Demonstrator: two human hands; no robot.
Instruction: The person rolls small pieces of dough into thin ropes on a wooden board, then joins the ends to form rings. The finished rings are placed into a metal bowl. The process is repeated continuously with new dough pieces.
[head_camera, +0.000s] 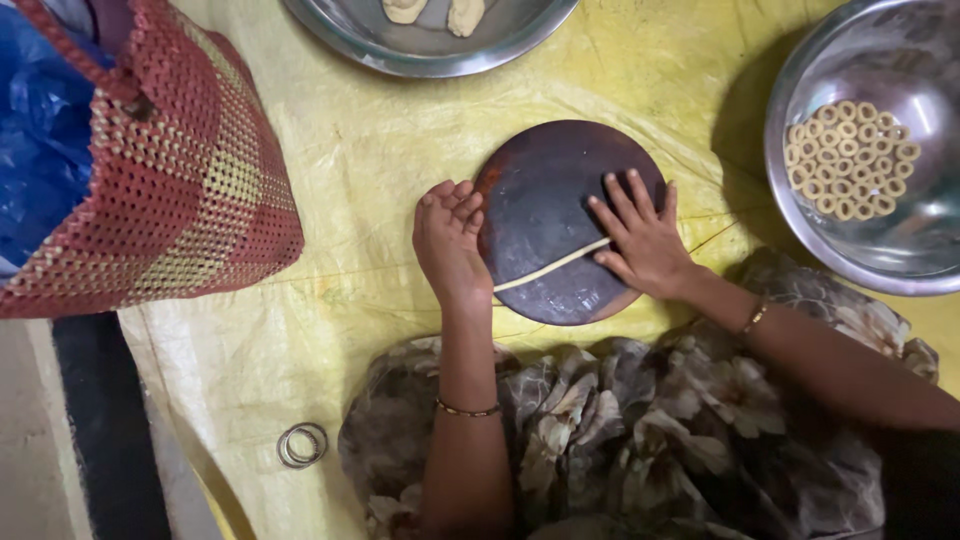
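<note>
A round dark wooden board (545, 190) lies on a yellow sheet. Across its near half runs a thin pale rope of dough (555, 263). My right hand (640, 235) lies flat on the board, fingers spread, palm over the right end of the rope. At the board's left edge, my left hand (448, 240) rests edge-on, its heel on the rope's left end. Neither hand grips anything.
A steel bowl (930, 250) at the right holds several small dough rings (848, 158). A steel plate (430, 50) at the top carries dough lumps. A red and yellow woven basket (190, 170) with blue plastic stands at the left. Metal bangles (302, 445) lie on the sheet.
</note>
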